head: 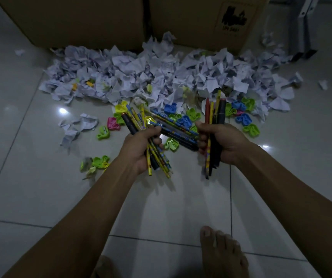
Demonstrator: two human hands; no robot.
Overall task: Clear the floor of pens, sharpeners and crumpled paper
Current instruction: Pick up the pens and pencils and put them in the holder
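Bare toes of one foot [223, 251] stand on the pale glossy floor tiles [20, 157] at the bottom of the head view, and dark grout lines cross the floor beside them. Both forearms reach forward from there. The left hand [139, 149] is curled round a bundle of pens [153, 155], yellow, blue and black, which fan out above and below the fist. The right hand [221, 143] grips a second bundle of pens [214, 121] held nearly upright, with a red one and a black one among them. More pens [179, 133] lie between the two fists; whether either hand holds them cannot be told. Plastic sharpeners [251, 129] in green, blue, pink and yellow are scattered on the tiles around and beyond the hands. Behind them a wide heap of crumpled paper [141, 77] spreads across the floor, with a few stray scraps [77, 125] to the left. Two brown cardboard boxes [81, 19] stand against the heap at the back. Light glints off the tiles, and the room is dim.
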